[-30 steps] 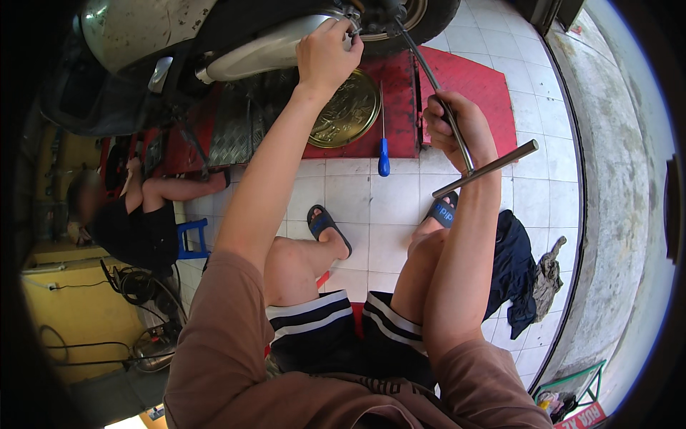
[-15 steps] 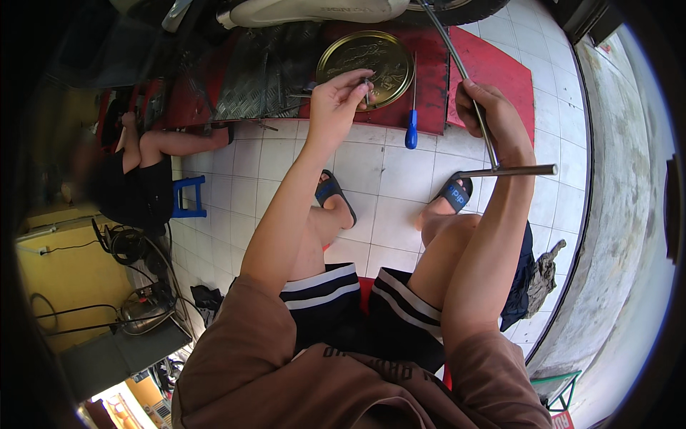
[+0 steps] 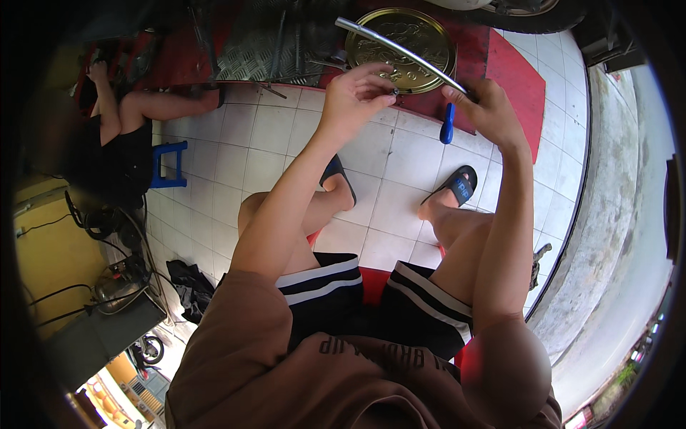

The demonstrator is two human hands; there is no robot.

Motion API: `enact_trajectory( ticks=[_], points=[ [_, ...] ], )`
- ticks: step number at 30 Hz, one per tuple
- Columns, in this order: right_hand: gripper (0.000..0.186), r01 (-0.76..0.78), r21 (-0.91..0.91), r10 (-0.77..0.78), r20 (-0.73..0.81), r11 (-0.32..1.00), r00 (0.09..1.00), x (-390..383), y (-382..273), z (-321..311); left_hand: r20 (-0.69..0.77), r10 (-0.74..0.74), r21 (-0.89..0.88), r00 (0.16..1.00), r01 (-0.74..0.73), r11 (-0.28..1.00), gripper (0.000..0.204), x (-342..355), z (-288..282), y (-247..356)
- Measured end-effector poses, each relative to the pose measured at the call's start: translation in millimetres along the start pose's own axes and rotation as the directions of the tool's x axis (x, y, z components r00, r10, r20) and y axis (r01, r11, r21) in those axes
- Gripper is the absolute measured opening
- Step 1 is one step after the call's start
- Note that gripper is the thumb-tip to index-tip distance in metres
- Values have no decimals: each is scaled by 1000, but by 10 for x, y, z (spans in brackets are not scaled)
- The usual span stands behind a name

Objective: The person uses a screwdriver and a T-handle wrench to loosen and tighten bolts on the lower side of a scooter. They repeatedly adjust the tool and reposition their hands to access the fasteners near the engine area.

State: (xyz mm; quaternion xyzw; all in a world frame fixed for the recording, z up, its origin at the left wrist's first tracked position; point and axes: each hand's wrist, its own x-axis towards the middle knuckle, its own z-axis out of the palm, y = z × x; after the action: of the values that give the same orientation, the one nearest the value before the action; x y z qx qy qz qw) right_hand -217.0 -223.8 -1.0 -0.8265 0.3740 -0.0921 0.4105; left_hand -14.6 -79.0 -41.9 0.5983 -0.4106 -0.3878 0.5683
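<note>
My right hand [image 3: 491, 113] grips a silver T-handle wrench [image 3: 400, 48] near one end; its shaft slants up and left across a round gold tray [image 3: 361, 44] with a raised pattern. The crossbar does not show clearly now. My left hand [image 3: 355, 100] is left of it, thumb and fingertips pinched on a small metal piece [image 3: 395, 91], too small to name. The two hands are apart. Just below the wrench, a blue-handled screwdriver [image 3: 447, 125] lies over the edge of the red platform [image 3: 511, 89].
A motorcycle wheel [image 3: 536, 18] is at the top right. Diamond-pattern metal plate [image 3: 250, 61] covers part of the platform. At the left another person [image 3: 107, 143] sits by a blue stool [image 3: 169, 164]. A rough wall [image 3: 607, 214] runs along the right.
The wrench has swung from steep, with its crossbar toward me, to slanting left toward my left hand. My left hand has shifted slightly right and down, and the view has moved too.
</note>
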Motion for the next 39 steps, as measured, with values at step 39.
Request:
enact_trajectory(
  ticks=[39],
  points=[
    [21, 42, 415, -46, -3, 909, 999, -2, -177, 260, -51, -73, 323, 996, 85, 942, 45, 66, 116, 123]
  ],
)
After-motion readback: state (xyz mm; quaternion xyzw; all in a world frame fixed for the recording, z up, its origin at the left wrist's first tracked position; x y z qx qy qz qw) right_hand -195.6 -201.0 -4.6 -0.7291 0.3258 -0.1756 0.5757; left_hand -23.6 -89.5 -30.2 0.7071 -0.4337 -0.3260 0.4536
